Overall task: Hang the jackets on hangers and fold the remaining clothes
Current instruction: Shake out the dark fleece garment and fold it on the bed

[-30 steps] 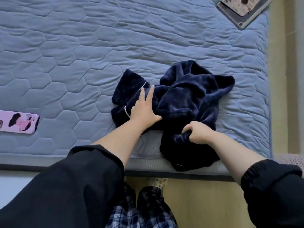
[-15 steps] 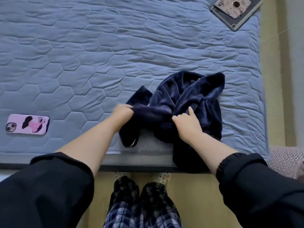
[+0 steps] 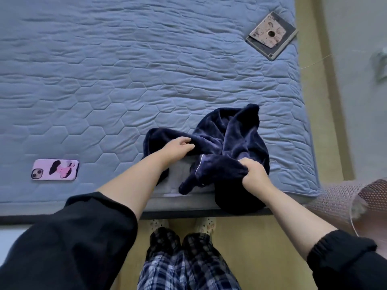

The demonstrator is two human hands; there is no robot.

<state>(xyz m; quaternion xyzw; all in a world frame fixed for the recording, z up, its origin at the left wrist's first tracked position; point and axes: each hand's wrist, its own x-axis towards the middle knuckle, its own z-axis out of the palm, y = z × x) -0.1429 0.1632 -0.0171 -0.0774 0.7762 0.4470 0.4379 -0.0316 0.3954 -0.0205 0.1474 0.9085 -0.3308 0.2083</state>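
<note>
1. The left hand point(image 3: 178, 148), lower centre of the frame, grips a fold of the navy fleece garment point(image 3: 236, 139). The right hand point(image 3: 254, 172) clenches a bunch of it further right.
2. Half a second ago the right hand sat mid-garment with a finger out; now it is fisted, lower right.
3. The garment lies crumpled at the near edge of the bed point(image 3: 104, 91), part hanging over.
4. The left fingertips are buried in fabric. The mesh basket point(image 3: 339, 197) is cut off at the right.

Soft, even daylight falls on the bed point(image 3: 104, 80), cool and fairly bright, with faint shadows only. No glare. Wide-angle bending curves the edges; the far right corner and near sleeves look smeared.
</note>
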